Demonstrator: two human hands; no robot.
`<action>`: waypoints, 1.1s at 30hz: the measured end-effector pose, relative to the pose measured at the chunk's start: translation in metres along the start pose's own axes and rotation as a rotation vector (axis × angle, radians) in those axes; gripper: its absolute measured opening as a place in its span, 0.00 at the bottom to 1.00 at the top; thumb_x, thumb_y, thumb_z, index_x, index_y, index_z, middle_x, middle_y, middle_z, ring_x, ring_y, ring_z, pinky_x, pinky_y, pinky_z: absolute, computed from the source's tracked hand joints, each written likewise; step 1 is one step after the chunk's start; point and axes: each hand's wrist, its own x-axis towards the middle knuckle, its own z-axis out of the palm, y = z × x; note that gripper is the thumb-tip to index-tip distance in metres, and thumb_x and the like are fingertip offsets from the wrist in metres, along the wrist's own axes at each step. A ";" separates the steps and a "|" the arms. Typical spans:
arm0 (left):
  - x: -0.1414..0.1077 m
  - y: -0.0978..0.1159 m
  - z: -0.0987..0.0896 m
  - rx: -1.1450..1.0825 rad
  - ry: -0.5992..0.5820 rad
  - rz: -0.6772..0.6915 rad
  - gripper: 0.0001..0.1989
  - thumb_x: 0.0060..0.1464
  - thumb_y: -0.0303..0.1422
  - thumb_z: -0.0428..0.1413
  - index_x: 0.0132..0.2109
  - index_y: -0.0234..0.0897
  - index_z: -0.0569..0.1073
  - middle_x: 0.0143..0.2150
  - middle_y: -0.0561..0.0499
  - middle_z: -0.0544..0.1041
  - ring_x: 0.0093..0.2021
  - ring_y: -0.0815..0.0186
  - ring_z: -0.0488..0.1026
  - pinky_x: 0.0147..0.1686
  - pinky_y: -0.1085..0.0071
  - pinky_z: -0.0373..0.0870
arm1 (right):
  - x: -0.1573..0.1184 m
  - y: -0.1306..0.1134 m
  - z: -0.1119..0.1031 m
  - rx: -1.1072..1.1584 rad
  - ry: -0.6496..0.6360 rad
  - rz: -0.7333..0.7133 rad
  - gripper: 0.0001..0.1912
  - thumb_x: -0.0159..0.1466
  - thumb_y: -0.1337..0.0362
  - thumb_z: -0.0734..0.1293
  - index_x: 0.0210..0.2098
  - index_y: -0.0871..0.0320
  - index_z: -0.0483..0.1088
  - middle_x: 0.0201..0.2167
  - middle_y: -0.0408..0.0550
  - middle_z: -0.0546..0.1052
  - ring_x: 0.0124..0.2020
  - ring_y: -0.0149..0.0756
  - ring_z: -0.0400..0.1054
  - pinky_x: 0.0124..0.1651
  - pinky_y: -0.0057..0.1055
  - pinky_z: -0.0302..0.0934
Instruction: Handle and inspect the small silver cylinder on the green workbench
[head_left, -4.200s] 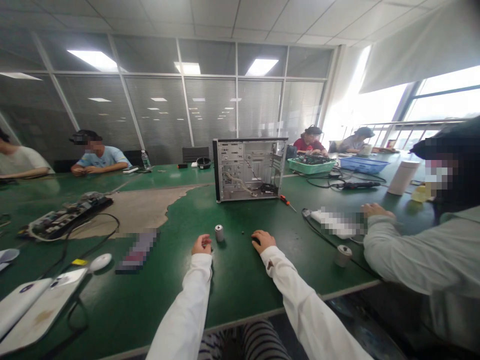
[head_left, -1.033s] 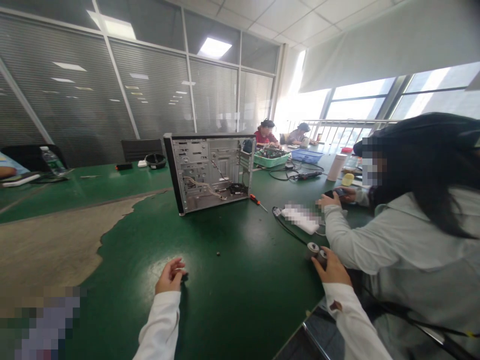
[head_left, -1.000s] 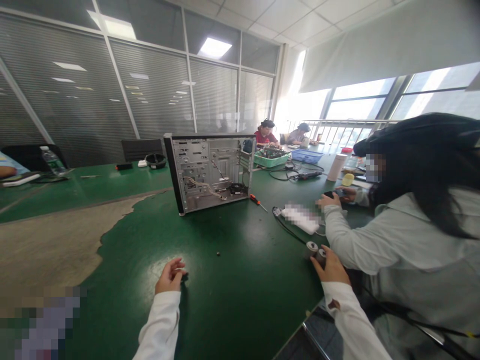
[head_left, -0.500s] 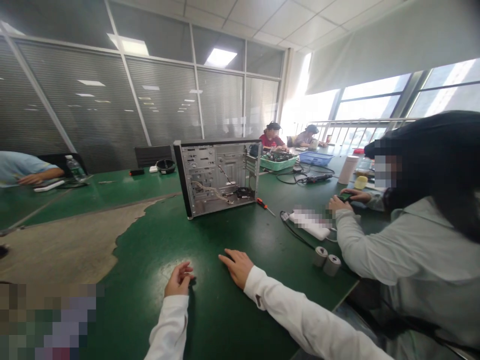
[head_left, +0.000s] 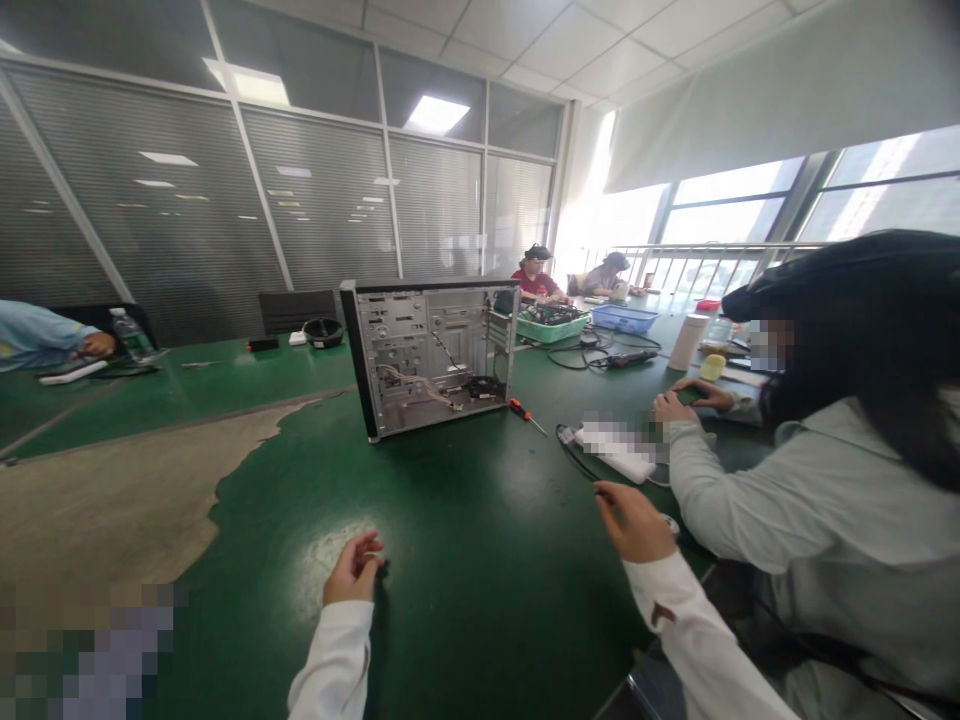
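Note:
My left hand (head_left: 355,568) rests over the green table with its fingers loosely curled and apart; nothing shows in it. Farther right, my right hand (head_left: 634,522) reaches over the table, thumb and forefinger apart. Its fingertips are by the black cable (head_left: 576,458) of a white power strip (head_left: 615,450); whether they touch it I cannot tell. Behind the right hand, a pale cylinder (head_left: 671,524) is mostly covered. An opened computer case (head_left: 431,360) stands upright ahead of both hands, with loose wires and a fan inside. At its right corner lies an orange-handled screwdriver (head_left: 528,414).
A co-worker in a pale top (head_left: 810,500) sits close on the right, hands around a small dark item. Green basket (head_left: 551,328), blue basket (head_left: 624,318) and a pale tumbler (head_left: 686,342) stand farther back. The table's covering (head_left: 247,470) is torn on the left.
My right hand has moved right, from the middle of the table to beside the power strip's cable, now covering the pale cylinders. My left hand has hardly moved. The view has shifted slightly.

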 end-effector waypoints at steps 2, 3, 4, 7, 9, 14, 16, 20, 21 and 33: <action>0.000 0.001 0.001 0.019 0.001 0.006 0.16 0.33 0.35 0.50 0.35 0.35 0.67 0.27 0.51 0.71 0.22 0.68 0.69 0.28 0.69 0.66 | -0.006 0.041 -0.019 -0.120 0.056 0.177 0.14 0.54 0.59 0.57 0.36 0.59 0.65 0.28 0.50 0.72 0.26 0.35 0.65 0.30 0.31 0.58; 0.000 0.001 0.001 0.024 0.002 0.009 0.16 0.33 0.34 0.50 0.35 0.35 0.67 0.27 0.51 0.72 0.22 0.68 0.69 0.27 0.69 0.66 | -0.010 0.058 -0.026 -0.164 0.043 0.221 0.14 0.53 0.58 0.57 0.36 0.58 0.65 0.26 0.49 0.72 0.24 0.36 0.65 0.27 0.31 0.58; 0.000 0.002 0.001 0.026 0.003 0.013 0.16 0.33 0.34 0.50 0.35 0.35 0.68 0.26 0.51 0.72 0.22 0.68 0.69 0.27 0.69 0.66 | -0.015 0.071 -0.031 -0.193 0.019 0.248 0.14 0.53 0.57 0.57 0.35 0.57 0.64 0.25 0.49 0.72 0.23 0.36 0.65 0.26 0.32 0.57; -0.001 0.003 0.001 0.018 0.004 0.011 0.17 0.33 0.34 0.50 0.35 0.35 0.67 0.26 0.51 0.72 0.22 0.68 0.69 0.26 0.70 0.67 | -0.026 0.097 -0.033 -0.210 -0.064 0.259 0.11 0.51 0.55 0.57 0.30 0.53 0.64 0.22 0.47 0.72 0.20 0.37 0.65 0.22 0.32 0.54; -0.001 0.003 0.000 0.010 0.002 0.003 0.17 0.34 0.34 0.50 0.36 0.34 0.67 0.27 0.51 0.72 0.22 0.68 0.69 0.27 0.70 0.67 | -0.030 0.105 -0.029 -0.186 -0.119 0.239 0.10 0.50 0.55 0.58 0.27 0.52 0.64 0.20 0.47 0.72 0.19 0.37 0.64 0.20 0.32 0.52; -0.003 0.005 0.000 -0.006 0.014 -0.003 0.16 0.34 0.33 0.50 0.35 0.34 0.67 0.26 0.51 0.72 0.22 0.68 0.70 0.26 0.70 0.67 | -0.034 0.109 -0.018 -0.158 -0.170 0.202 0.10 0.50 0.55 0.58 0.26 0.53 0.65 0.21 0.47 0.72 0.20 0.38 0.65 0.19 0.30 0.49; -0.003 0.005 0.001 -0.004 0.015 -0.007 0.15 0.34 0.33 0.50 0.34 0.35 0.67 0.26 0.51 0.72 0.22 0.68 0.70 0.26 0.70 0.67 | -0.035 0.106 -0.018 -0.161 -0.160 0.198 0.11 0.50 0.55 0.58 0.26 0.54 0.65 0.22 0.47 0.72 0.20 0.38 0.64 0.19 0.30 0.49; -0.002 0.003 0.001 -0.011 0.007 -0.013 0.16 0.34 0.34 0.49 0.35 0.34 0.67 0.26 0.51 0.71 0.22 0.68 0.69 0.26 0.71 0.67 | -0.036 0.099 -0.019 -0.163 -0.149 0.231 0.11 0.50 0.55 0.58 0.27 0.54 0.65 0.22 0.48 0.72 0.21 0.38 0.64 0.21 0.31 0.51; -0.002 0.002 0.001 -0.016 0.005 -0.012 0.17 0.34 0.34 0.49 0.36 0.34 0.66 0.26 0.51 0.71 0.22 0.69 0.69 0.26 0.71 0.67 | -0.036 0.098 -0.019 -0.164 -0.155 0.248 0.11 0.50 0.55 0.58 0.28 0.54 0.64 0.22 0.48 0.72 0.21 0.38 0.65 0.21 0.31 0.52; 0.001 -0.006 0.001 -0.022 0.000 0.005 0.16 0.34 0.33 0.49 0.36 0.34 0.66 0.26 0.51 0.71 0.21 0.68 0.69 0.26 0.70 0.66 | -0.038 0.082 -0.028 -0.270 -0.253 0.336 0.11 0.53 0.57 0.55 0.32 0.54 0.63 0.28 0.46 0.72 0.29 0.38 0.67 0.30 0.31 0.57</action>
